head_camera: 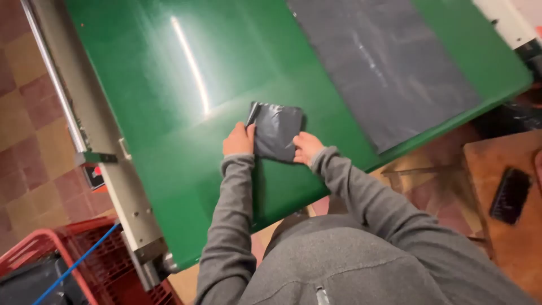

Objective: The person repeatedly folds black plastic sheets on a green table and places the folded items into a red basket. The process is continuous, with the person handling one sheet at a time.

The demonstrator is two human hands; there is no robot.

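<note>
Bag: a dark grey plastic bag [276,131], folded down to a small flat packet, lay on the green worktop [186,169] near its front edge, right between the two hands.
Look: glossy and crinkled, catching the light in pale streaks; one flap along its left edge stood up a little.
Handling: it seemed thin, light and limp, likely slippery on that shiny surface, so pinching the folded edges looked the safest hold.
Left hand: the left hand [239,140] rested at the packet's left edge, fingers curled loosely against the raised flap; whether it really gripped it I could not tell.
Right hand: the right hand [306,148] pressed on the lower right corner, fingers partly bent, pinning more than clutching.
Sleeves: both arms wore grey sleeves [231,226].
Further back: a long grey sheet [384,68] lay spread flat across the worktop, well apart from the packet.
Left side: a metal rail [96,130] edged the worktop, with a red crate [84,265] on the tiled floor below.
Right side: a wooden stool [508,226] carried a black brush [510,195].
</note>
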